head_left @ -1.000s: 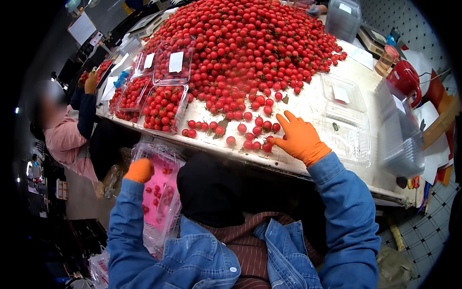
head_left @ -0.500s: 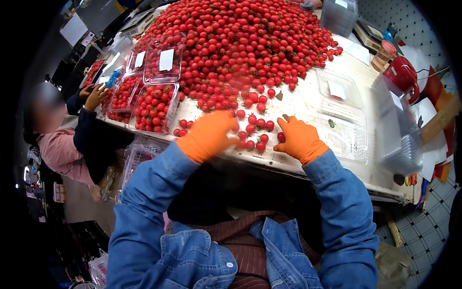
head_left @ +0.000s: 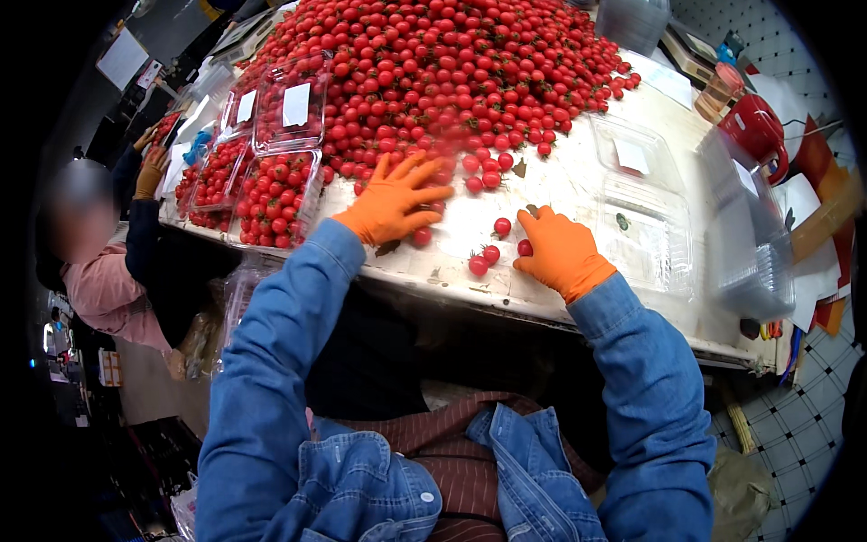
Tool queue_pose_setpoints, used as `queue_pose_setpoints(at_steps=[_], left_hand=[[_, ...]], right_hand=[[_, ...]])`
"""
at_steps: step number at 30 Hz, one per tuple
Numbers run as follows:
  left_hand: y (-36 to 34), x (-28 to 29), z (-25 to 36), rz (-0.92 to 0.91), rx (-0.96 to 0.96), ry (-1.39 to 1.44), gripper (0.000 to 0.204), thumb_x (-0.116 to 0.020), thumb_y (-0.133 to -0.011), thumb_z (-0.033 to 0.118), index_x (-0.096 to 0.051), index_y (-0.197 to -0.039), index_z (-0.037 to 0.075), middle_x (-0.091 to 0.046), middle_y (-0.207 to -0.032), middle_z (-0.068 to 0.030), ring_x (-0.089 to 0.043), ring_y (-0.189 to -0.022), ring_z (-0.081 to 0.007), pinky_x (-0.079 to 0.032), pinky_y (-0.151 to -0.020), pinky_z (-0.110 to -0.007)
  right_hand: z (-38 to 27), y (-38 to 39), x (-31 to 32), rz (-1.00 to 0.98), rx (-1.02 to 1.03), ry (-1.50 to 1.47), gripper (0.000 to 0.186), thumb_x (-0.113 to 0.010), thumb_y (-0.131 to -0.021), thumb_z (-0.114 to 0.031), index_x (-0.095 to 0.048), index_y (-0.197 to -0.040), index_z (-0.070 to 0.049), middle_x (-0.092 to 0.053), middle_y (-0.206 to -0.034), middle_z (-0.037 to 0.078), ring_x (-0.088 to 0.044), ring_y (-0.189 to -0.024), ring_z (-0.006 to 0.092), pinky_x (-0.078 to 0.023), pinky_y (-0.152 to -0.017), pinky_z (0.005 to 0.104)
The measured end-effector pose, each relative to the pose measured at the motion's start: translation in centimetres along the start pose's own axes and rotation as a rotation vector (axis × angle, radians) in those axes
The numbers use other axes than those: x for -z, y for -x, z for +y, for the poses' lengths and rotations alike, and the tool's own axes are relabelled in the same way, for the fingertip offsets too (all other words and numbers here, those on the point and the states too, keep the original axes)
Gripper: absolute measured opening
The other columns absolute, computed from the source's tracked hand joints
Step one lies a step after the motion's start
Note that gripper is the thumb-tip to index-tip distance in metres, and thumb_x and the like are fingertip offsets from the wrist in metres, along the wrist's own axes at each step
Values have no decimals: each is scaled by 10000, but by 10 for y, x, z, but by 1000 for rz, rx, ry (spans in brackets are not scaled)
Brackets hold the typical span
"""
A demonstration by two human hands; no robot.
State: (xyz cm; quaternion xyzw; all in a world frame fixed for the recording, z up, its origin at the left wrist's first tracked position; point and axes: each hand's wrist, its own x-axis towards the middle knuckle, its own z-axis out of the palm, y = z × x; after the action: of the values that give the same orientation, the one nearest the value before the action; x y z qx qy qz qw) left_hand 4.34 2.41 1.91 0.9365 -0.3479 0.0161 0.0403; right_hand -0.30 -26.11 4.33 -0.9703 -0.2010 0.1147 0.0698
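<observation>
Red cherry tomatoes (head_left: 424, 77) form a large heap on the white table. My left hand (head_left: 390, 206), in an orange glove, lies with spread fingers at the heap's near edge. One tomato (head_left: 421, 236) is beside its thumb, and a brown leaf scrap (head_left: 386, 247) lies under its wrist side. My right hand (head_left: 562, 255), also gloved in orange, rests on the table with curled fingers; a single tomato (head_left: 525, 247) sits between its thumb and forefinger. Just left of it are a few loose tomatoes (head_left: 479, 266).
Filled clear boxes (head_left: 275, 200) stand to the left, one with an open lid (head_left: 293, 107). An open clear box (head_left: 646, 239) lies to the right, before stacked clear boxes (head_left: 750, 226) and a red jug (head_left: 755, 131). A co-worker (head_left: 104, 271) in pink is at the left.
My left hand has moved up toward the heap and its fingers have spread. Most of the loose tomatoes between my hands have gone from there. My right hand has hardly moved.
</observation>
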Motion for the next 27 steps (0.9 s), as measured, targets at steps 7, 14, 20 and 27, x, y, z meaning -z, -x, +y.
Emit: queue_pose_setpoints(at_steps=[7,14,20,27], left_hand=[[15,20,-32,-26,201,302,259,-679,-830,311,-723,-1043,170,-500,-1391,-38,-298,-1394,-292,-87,-1143,-527],[-9,18,-27,426,275,109,200,-749,-748,297,-721,-869,140,-656,-944,-14,-557,-1021,-240,-325,-993,-426],[-41,-9,-23,348,355,-170,225,-766,-670,290,-714,-837,147,-554,-978,-49,-504,-1029,-262,-379,-904,-412],[-49,-16,-23,234,543,-100,222,-771,-666,299,-702,-823,156,-528,-1082,-46,-457,-1107,-262,-360,-908,-420]], right_hand=[[7,4,-8,53,15,-11,584,-725,-716,-323,-541,-1232,-120,-576,-1083,120,-601,-981,296,-508,-763,407],[0,0,-2,39,14,19,498,-721,-721,-334,-566,-1137,-107,-582,-1041,123,-604,-954,299,-505,-742,411],[3,2,-11,136,35,7,393,-742,-703,-334,-616,-991,-99,-579,-1008,109,-615,-902,281,-506,-724,412],[3,-5,-13,155,42,29,369,-714,-719,-356,-636,-974,-102,-599,-980,116,-621,-889,289,-504,-733,413]])
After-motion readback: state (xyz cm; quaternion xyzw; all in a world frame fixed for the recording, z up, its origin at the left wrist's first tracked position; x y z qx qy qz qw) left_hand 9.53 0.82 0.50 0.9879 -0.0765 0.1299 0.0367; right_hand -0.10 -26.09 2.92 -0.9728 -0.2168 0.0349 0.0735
